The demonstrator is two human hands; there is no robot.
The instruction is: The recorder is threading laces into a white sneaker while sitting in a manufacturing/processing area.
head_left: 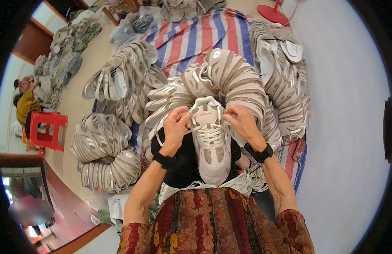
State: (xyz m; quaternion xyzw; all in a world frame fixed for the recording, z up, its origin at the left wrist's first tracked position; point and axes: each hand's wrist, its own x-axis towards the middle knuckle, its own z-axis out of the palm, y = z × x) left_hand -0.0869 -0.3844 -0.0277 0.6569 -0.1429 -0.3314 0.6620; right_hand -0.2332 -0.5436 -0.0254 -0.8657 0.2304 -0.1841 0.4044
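A beige and white sneaker (212,163) lies in my lap with its toe toward me and its tongue (205,118) pointing away. White shoelace (208,134) crosses the front of the shoe in several rows. At the left of the collar, my left hand (175,126) has thumb and fingers pinched together on the shoelace. My right hand (243,122) pinches the shoelace in the same way on the other side, beside the upper eyelets. The lace ends inside my fingers are too small to make out clearly.
Curved rows of nested beige shoe uppers (236,80) lie just beyond my hands, with more stacks (100,144) at the left and right. Loose white laces (249,182) sit on my lap. A striped sheet (200,34) covers the floor. A red stool (47,129) stands far left near another person (26,106).
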